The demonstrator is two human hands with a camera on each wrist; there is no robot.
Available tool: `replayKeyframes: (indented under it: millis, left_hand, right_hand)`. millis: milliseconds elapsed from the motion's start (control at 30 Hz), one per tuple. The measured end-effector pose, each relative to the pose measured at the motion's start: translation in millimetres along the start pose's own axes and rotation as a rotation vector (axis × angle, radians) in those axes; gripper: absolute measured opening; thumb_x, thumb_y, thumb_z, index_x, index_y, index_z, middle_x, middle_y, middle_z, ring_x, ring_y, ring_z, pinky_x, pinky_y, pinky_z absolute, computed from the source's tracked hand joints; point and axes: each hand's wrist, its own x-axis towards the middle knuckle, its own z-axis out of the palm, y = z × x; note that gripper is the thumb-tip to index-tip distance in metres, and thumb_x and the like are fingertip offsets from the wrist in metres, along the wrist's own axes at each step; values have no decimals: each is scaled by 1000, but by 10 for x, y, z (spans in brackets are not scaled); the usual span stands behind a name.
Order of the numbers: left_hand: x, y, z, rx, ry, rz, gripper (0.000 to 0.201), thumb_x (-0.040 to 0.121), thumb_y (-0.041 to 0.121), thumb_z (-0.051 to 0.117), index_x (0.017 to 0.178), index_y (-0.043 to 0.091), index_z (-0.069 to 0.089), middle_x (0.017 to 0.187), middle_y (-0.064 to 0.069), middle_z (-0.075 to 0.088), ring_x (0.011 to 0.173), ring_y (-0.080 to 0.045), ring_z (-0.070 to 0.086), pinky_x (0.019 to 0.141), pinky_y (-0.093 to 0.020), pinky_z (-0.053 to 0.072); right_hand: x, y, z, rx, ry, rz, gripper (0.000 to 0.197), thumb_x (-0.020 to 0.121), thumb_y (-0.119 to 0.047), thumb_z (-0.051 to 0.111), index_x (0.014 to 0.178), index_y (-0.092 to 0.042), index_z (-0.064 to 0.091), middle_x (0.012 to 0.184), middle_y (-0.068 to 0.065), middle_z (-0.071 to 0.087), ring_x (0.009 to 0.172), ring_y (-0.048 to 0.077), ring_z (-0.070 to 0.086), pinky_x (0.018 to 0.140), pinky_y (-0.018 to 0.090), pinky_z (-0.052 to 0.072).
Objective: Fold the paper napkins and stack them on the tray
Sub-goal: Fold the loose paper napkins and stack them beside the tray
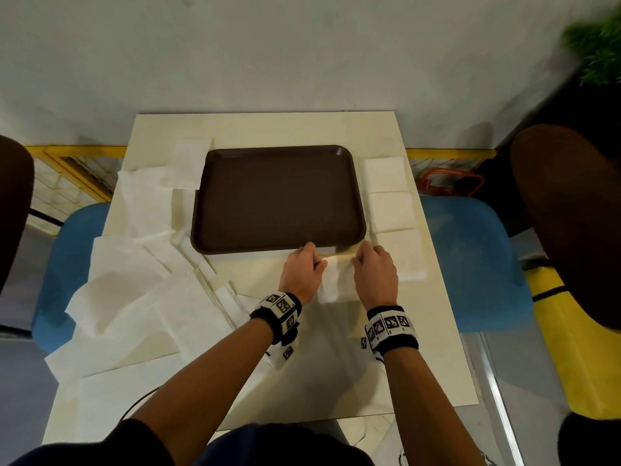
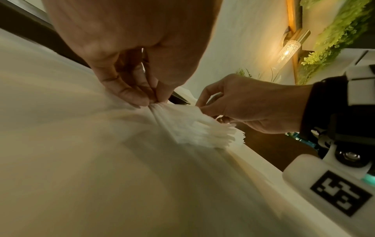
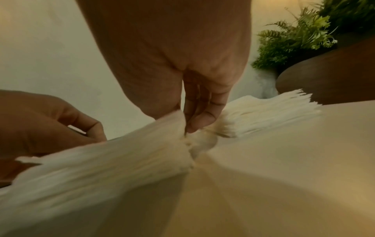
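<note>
So the tray (image 1: 279,200) sits in the middle of the worktop (image 1: 302,364) toward the far side, with a row of three folded napkin piles (image 1: 391,210) running front to back just off its right edge. The unfolded napkins (image 1: 141,284) are spread out on the left, a few hanging over the worktop's left edge. Right in front of the tray, the left hand (image 1: 300,272) and right hand (image 1: 376,274) sit side by side on one napkin (image 1: 336,280), each with a grip on its far edge.
</note>
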Motion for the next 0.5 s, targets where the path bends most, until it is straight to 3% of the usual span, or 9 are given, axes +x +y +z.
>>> replayKeyframes:
  millis: [100, 200, 333, 500]
  left_hand:
    - [-22, 33, -35, -20, -24, -14, 20, 101, 18, 69, 93, 17, 50, 85, 0, 60, 76, -16, 59, 70, -33, 53]
    - [-85, 25, -153, -55, -22, 18, 17, 101, 17, 69, 96, 18, 53, 90, 0, 63, 79, -16, 63, 70, -29, 54]
    - [-273, -128, -509, -60, 19, 69, 13, 99, 16, 69, 96, 21, 57, 85, 1, 65, 76, -16, 64, 70, -32, 56]
    - [-636, -526, -1130, 36, 71, 87, 10, 96, 14, 70, 91, 21, 65, 84, 7, 68, 77, -11, 64, 72, -33, 58]
  right_hand:
    - [-38, -73, 8, 6, 19, 16, 17, 107, -19, 63, 123, -13, 59, 121, 13, 67, 110, 31, 63, 91, 45, 61]
    - [-130, -213, -43, 65, 73, 17, 24, 105, -18, 66, 127, -15, 57, 127, 12, 64, 116, 31, 61, 95, 44, 58]
    - [-395, -540, -66, 221, 123, -29, 11, 105, -18, 65, 114, -16, 59, 108, 6, 65, 96, 24, 61, 82, 37, 55]
    - [-828, -1028, 124, 370, 22, -44, 8, 106, -19, 63, 100, -21, 57, 89, -2, 64, 83, 18, 61, 74, 38, 56]
